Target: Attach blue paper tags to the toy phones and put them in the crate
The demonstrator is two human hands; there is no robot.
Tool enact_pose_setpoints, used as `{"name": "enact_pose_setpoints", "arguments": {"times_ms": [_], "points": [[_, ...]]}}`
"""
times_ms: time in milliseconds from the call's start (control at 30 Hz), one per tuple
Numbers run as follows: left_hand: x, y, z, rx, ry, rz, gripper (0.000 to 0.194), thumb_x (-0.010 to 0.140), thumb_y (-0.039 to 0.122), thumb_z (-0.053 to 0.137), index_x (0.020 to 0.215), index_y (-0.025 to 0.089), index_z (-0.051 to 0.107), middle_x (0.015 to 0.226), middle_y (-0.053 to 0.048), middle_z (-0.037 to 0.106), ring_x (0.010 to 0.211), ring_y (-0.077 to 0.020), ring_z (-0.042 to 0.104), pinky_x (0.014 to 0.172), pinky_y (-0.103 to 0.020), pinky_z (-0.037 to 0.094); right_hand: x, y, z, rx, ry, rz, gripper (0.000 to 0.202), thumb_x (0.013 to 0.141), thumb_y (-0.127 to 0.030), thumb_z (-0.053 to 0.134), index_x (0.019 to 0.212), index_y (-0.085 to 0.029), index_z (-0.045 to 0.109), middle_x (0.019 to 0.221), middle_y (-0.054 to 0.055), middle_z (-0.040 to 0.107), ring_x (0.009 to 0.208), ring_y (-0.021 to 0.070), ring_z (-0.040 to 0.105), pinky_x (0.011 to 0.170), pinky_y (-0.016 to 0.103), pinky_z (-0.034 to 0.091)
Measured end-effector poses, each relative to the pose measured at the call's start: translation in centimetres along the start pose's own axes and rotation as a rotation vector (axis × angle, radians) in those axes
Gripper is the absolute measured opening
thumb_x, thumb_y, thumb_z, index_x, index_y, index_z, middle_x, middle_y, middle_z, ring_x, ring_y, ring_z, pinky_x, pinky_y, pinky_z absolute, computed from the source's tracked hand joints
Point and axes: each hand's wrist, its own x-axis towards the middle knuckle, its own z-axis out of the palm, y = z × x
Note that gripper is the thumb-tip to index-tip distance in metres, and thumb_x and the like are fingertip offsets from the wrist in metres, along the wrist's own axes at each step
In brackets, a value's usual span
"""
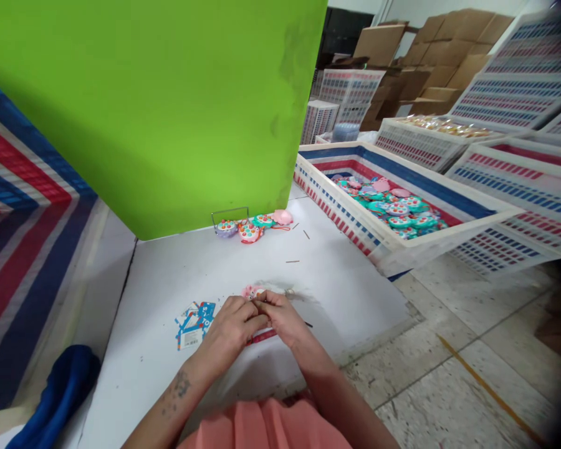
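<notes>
My left hand [234,324] and my right hand [280,315] meet over the white table [168,262], fingers pinched together. Between and beyond the fingertips shows part of a pink toy [250,291]; the fingers cover most of it, and both hands appear to hold it. Under my hands lies a flat red item [263,337], partly hidden. Left of my left hand is a loose pile of blue and white cards [192,325]. Further back, several small colourful toys [249,232] sit in a row by the green panel [177,112].
A white crate [402,252] full of wrapped toys [397,209] stands at the table's right edge. Stacked crates [509,199] and cardboard boxes [444,50] are behind it. Striped cloth [23,249] and a blue cloth [58,399] are at left.
</notes>
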Motion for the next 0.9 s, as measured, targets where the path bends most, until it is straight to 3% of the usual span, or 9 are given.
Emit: {"name": "enact_pose_setpoints", "arguments": {"times_ms": [233,367,433,533,600,667,767,900], "points": [[0.0,0.4,0.7,0.087,-0.036,0.029,0.017,0.090,0.017,0.048,0.097,0.020,0.063,0.086,-0.005,0.059,0.086,-0.0193,0.048,0.078,-0.034,0.035,0.5,1.2,-0.2,-0.004,-0.026,-0.091,0.009,0.066,-0.022,0.064,0.072,-0.017,0.059,0.069,-0.003,0.056,0.060,0.0100,0.050,0.055,0.021,0.039],[-0.1,0.4,0.9,-0.054,0.004,-0.046,0.016,0.090,0.017,0.047,0.093,0.021,0.063,0.088,-0.005,0.061,0.087,-0.0191,0.050,0.078,-0.034,0.037,0.5,1.2,0.0,-0.049,-0.002,-0.103,0.010,0.066,-0.024,0.064,0.069,-0.018,0.057,0.066,-0.003,0.054,0.058,0.0101,0.048,0.053,0.021,0.038],[-0.2,0.3,0.9,-0.234,0.048,-0.129,0.016,0.090,0.019,0.046,0.091,0.021,0.062,0.093,-0.005,0.062,0.089,-0.0187,0.051,0.079,-0.033,0.039,0.3,1.0,0.1,-0.105,0.021,-0.123,0.013,0.067,-0.027,0.066,0.067,-0.018,0.057,0.063,-0.003,0.053,0.057,0.0105,0.048,0.053,0.022,0.039],[-0.3,-0.1,1.1,-0.602,0.143,-0.371,0.012,0.090,0.024,0.047,0.085,0.020,0.057,0.088,-0.004,0.062,0.083,-0.0167,0.054,0.074,-0.030,0.042,0.1,0.8,0.2,-0.280,0.026,-0.173,0.017,0.071,-0.033,0.065,0.068,-0.019,0.057,0.059,-0.004,0.051,0.053,0.0108,0.047,0.051,0.022,0.038],[-0.5,-0.5,1.1,-0.826,0.232,-0.550,0.013,0.088,0.030,0.049,0.082,0.019,0.055,0.076,-0.002,0.059,0.072,-0.0147,0.053,0.067,-0.027,0.043,-0.2,0.6,0.3,-0.453,0.049,-0.280,0.014,0.074,-0.031,0.063,0.068,-0.019,0.060,0.063,-0.002,0.054,0.058,0.0123,0.050,0.055,0.024,0.041],[-0.6,-1.0,1.1,-0.978,0.319,-0.663,0.016,0.084,0.034,0.054,0.082,0.019,0.054,0.071,0.000,0.058,0.065,-0.0133,0.052,0.063,-0.025,0.043,-0.4,0.3,0.4,-0.611,0.117,-0.439,0.009,0.076,-0.026,0.062,0.070,-0.020,0.064,0.079,0.002,0.060,0.074,0.0153,0.056,0.068,0.028,0.045],[-0.8,-1.6,0.9,-1.067,0.400,-0.772,0.025,0.077,0.040,0.061,0.086,0.018,0.056,0.071,-0.001,0.061,0.063,-0.0128,0.054,0.062,-0.025,0.044,-0.7,-0.2,0.8,-0.689,0.135,-0.598,0.009,0.080,-0.022,0.058,0.076,-0.022,0.066,0.097,0.005,0.063,0.095,0.0184,0.057,0.087,0.034,0.043],[-1.2,-2.2,0.7,-1.070,0.453,-0.898,0.032,0.072,0.045,0.066,0.088,0.018,0.058,0.068,0.001,0.060,0.060,-0.0121,0.054,0.057,-0.023,0.042,-0.6,-0.3,1.5,-0.650,0.033,-0.619,0.012,0.083,-0.023,0.054,0.074,-0.022,0.063,0.084,0.003,0.067,0.090,0.0182,0.059,0.088,0.035,0.042]]}}
